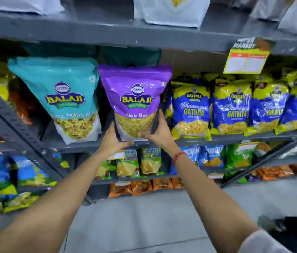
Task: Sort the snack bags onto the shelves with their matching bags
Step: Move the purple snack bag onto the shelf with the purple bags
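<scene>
A purple Balaji Aloo Sev bag (135, 95) stands upright on the grey middle shelf (235, 138), its base at the shelf's front edge. My left hand (114, 138) grips its lower left corner. My right hand (159, 131) grips its lower right side, fingers up along the edge. To its left stands a teal Balaji mix bag (65, 95). To its right is a row of blue and yellow Gopal Gathiya bags (191, 110).
Lower shelves hold blue, green and orange snack bags (140, 163). White bags sit on the top shelf (171, 11). A yellow price card (246, 57) hangs from the upper shelf edge. A slanted grey upright (16, 125) is at the left. Grey floor lies below.
</scene>
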`<control>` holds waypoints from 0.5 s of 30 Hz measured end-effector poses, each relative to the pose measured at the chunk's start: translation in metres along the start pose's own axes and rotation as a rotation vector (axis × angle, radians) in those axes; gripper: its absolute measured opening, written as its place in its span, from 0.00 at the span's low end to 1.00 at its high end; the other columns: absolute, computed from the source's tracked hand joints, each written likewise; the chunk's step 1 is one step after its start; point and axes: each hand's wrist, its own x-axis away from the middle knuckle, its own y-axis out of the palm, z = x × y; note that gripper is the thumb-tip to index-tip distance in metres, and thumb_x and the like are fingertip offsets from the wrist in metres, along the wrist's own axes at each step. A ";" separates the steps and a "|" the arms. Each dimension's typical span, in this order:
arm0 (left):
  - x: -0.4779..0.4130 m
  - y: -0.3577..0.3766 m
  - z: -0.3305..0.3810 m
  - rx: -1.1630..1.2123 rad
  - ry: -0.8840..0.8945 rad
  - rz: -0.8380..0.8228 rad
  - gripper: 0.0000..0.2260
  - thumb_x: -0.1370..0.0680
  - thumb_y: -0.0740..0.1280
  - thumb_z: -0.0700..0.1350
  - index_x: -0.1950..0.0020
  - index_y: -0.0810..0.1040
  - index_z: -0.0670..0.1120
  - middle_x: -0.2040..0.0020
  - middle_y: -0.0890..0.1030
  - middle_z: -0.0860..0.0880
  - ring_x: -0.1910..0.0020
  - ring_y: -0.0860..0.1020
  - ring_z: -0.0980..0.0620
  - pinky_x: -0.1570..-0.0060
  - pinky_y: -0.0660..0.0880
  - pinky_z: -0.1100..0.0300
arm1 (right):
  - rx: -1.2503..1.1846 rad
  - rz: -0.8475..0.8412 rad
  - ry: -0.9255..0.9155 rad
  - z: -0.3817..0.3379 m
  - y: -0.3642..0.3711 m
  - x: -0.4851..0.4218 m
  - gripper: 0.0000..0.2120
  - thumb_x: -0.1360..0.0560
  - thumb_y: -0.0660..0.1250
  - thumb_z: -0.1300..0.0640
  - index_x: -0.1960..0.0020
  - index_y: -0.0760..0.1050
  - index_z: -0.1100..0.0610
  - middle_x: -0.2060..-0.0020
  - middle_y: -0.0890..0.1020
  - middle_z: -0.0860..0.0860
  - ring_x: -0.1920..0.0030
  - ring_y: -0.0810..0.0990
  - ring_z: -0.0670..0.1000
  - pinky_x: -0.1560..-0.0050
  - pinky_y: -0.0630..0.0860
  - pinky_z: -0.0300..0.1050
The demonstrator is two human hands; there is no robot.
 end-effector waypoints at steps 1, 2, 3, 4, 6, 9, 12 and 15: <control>-0.007 -0.001 0.003 -0.005 0.003 -0.016 0.52 0.41 0.79 0.57 0.26 0.54 0.47 0.28 0.67 0.48 0.31 0.68 0.50 0.33 0.68 0.48 | -0.060 -0.025 -0.009 0.001 0.001 -0.006 0.53 0.38 0.81 0.56 0.24 0.51 0.59 0.26 0.64 0.56 0.29 0.64 0.50 0.34 0.61 0.35; -0.008 -0.004 0.014 -0.067 -0.036 -0.034 0.50 0.39 0.79 0.53 0.26 0.53 0.45 0.29 0.67 0.47 0.32 0.68 0.49 0.34 0.68 0.50 | -0.082 -0.059 -0.008 0.000 0.000 -0.010 0.51 0.38 0.81 0.58 0.25 0.53 0.59 0.28 0.67 0.56 0.32 0.66 0.48 0.37 0.63 0.34; -0.012 -0.007 0.019 -0.116 -0.083 -0.045 0.48 0.37 0.78 0.50 0.26 0.54 0.42 0.30 0.69 0.44 0.33 0.69 0.46 0.36 0.69 0.49 | -0.088 -0.094 0.027 0.001 -0.001 -0.012 0.50 0.38 0.80 0.60 0.25 0.54 0.59 0.30 0.70 0.56 0.35 0.67 0.46 0.41 0.65 0.32; -0.015 -0.009 0.022 -0.161 -0.128 -0.031 0.44 0.35 0.77 0.48 0.28 0.56 0.40 0.32 0.71 0.41 0.35 0.71 0.42 0.38 0.71 0.47 | -0.087 -0.114 0.071 0.002 0.000 -0.017 0.49 0.38 0.80 0.60 0.26 0.55 0.60 0.32 0.71 0.56 0.37 0.68 0.46 0.45 0.65 0.31; -0.019 -0.010 0.023 -0.183 -0.134 0.004 0.37 0.33 0.76 0.45 0.31 0.61 0.39 0.37 0.75 0.37 0.39 0.74 0.39 0.41 0.72 0.44 | -0.084 -0.104 0.102 0.004 0.002 -0.020 0.46 0.39 0.80 0.62 0.28 0.59 0.63 0.34 0.74 0.59 0.39 0.70 0.49 0.49 0.65 0.30; -0.020 -0.011 0.026 -0.199 -0.121 0.018 0.35 0.33 0.76 0.45 0.33 0.62 0.38 0.40 0.76 0.36 0.41 0.76 0.38 0.43 0.74 0.42 | -0.065 -0.050 0.121 0.008 0.003 -0.025 0.42 0.39 0.80 0.63 0.31 0.64 0.63 0.38 0.77 0.59 0.42 0.72 0.48 0.46 0.68 0.33; -0.021 -0.009 0.042 -0.221 -0.088 -0.008 0.35 0.33 0.76 0.46 0.32 0.62 0.39 0.38 0.76 0.38 0.40 0.76 0.39 0.44 0.74 0.43 | -0.049 -0.020 0.118 0.011 -0.006 -0.030 0.41 0.41 0.81 0.62 0.33 0.66 0.62 0.39 0.79 0.57 0.40 0.76 0.52 0.41 0.72 0.43; -0.017 -0.008 0.058 -0.240 -0.036 -0.039 0.34 0.33 0.76 0.48 0.34 0.64 0.41 0.37 0.77 0.39 0.40 0.76 0.40 0.45 0.75 0.44 | -0.082 0.035 0.083 0.016 -0.018 -0.021 0.39 0.41 0.81 0.61 0.35 0.67 0.60 0.40 0.79 0.57 0.39 0.77 0.56 0.40 0.75 0.51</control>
